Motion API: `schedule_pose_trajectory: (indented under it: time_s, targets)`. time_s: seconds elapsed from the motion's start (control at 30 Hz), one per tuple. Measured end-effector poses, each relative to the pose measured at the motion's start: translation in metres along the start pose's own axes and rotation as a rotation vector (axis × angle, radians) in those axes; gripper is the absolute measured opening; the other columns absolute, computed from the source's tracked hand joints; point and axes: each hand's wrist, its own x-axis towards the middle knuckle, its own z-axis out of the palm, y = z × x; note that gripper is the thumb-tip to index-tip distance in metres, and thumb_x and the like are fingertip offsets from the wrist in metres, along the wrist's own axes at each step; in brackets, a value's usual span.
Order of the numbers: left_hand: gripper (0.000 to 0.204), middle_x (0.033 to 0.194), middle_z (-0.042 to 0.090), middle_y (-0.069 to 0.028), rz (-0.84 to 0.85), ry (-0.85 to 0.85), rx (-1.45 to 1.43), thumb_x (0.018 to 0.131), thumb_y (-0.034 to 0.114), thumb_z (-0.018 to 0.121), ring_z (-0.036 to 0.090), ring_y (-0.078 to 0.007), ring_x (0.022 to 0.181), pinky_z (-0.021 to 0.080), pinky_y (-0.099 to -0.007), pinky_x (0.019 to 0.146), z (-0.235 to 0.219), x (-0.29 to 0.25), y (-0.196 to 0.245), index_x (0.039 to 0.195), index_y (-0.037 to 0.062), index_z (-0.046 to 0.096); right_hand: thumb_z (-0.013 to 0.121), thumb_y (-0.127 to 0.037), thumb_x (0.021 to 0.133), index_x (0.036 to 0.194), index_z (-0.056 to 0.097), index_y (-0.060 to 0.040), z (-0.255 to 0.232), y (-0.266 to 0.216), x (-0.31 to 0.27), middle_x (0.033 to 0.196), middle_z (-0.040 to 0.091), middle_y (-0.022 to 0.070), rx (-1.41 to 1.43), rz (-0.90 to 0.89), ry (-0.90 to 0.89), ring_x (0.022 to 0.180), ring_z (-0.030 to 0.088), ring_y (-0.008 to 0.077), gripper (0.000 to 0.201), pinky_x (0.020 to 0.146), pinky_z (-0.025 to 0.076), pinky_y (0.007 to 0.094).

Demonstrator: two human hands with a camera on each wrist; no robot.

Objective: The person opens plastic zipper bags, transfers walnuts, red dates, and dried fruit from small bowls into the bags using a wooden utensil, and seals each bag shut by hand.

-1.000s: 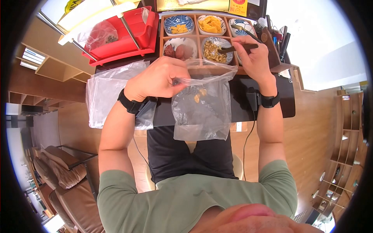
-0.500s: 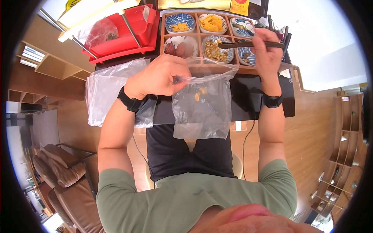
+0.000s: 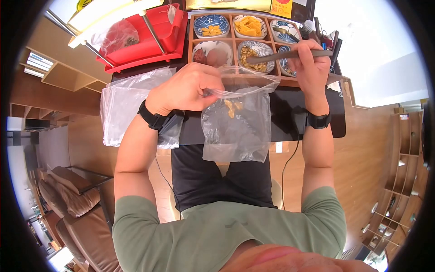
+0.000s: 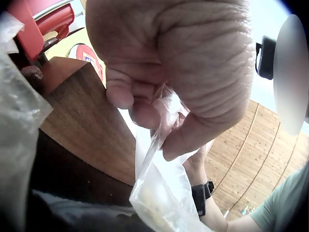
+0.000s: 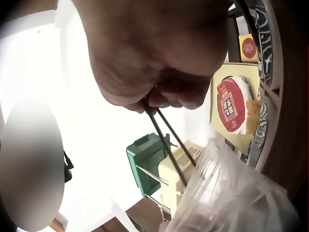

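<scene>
In the head view my left hand (image 3: 188, 87) pinches the rim of a clear plastic bag (image 3: 235, 140) between thumb and fingers. The bag hangs over the table's front edge, its mouth spread, with a few yellowish pieces (image 3: 230, 109) inside. My right hand (image 3: 311, 65) grips dark tongs (image 3: 283, 56), which point left over a patterned bowl of walnut-like pieces (image 3: 259, 66). Two slim prongs (image 5: 166, 147) show below the fingers in the right wrist view. The left wrist view shows the bag's gathered film (image 4: 166, 113) between thumb and fingers.
A wooden divided box (image 3: 230, 50) holds several bowls, with yellow slices (image 3: 248, 26) and dark red fruit (image 3: 216, 58). Another dark utensil (image 3: 286, 34) lies across the upper right bowl. More clear bags (image 3: 122, 113) lie at left, below a red tray (image 3: 149, 41). Pens (image 3: 336, 50) stand at right.
My right hand first moved right, drawing the tongs back over the walnut-like pieces; then their tips came slightly left and nearer me. My left hand keeps its hold on the bag.
</scene>
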Motion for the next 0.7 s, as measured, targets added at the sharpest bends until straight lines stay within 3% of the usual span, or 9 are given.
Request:
schedule_pose_trajectory:
  time_s: [0.07,0.1,0.17,0.7]
  targets:
    - [0.012,0.076,0.064,-0.0116,0.007,0.009,0.005,0.071,-0.008,0.071,0.065,-0.0319,0.070,0.049,-0.0385,0.060,0.000,0.000,0.000,0.080,-0.0004,0.068,0.070,-0.013,0.100,0.095,0.071,-0.0006,0.002,0.001,0.001,0.070,0.060,-0.0042,-0.190,-0.021,0.140,0.062,0.053,0.0049,0.013,0.055,0.041,0.0229]
    - [0.012,0.076,0.064,-0.0116,0.007,0.009,0.006,0.071,-0.008,0.071,0.065,-0.0319,0.070,0.049,-0.0385,0.060,0.000,0.000,0.000,0.080,-0.0004,0.068,0.070,-0.013,0.100,0.095,0.071,-0.0006,0.005,0.001,0.002,0.070,0.060,-0.0042,-0.190,-0.022,0.140,0.062,0.053,0.0049,0.013,0.055,0.041,0.0229]
    - [0.012,0.076,0.064,-0.0119,0.011,0.003,-0.009,0.071,-0.008,0.071,0.065,-0.0319,0.070,0.049,-0.0384,0.060,0.000,0.001,0.000,0.081,-0.0006,0.068,0.072,-0.015,0.099,0.094,0.072,0.0004,0.010,0.004,0.001,0.073,0.062,-0.0052,-0.454,0.000,0.055,0.065,0.052,0.0051,0.016,0.059,0.042,0.0238]
    - [0.012,0.077,0.064,-0.0128,0.017,0.002,-0.027,0.071,-0.007,0.072,0.065,-0.0329,0.070,0.049,-0.0382,0.060,-0.001,0.001,0.001,0.080,-0.0011,0.068,0.069,-0.008,0.099,0.107,0.073,0.0023,0.018,0.012,0.000,0.096,0.073,0.0011,-0.415,-0.122,-0.078,0.083,0.062,0.0096,0.014,0.075,0.050,0.0251]
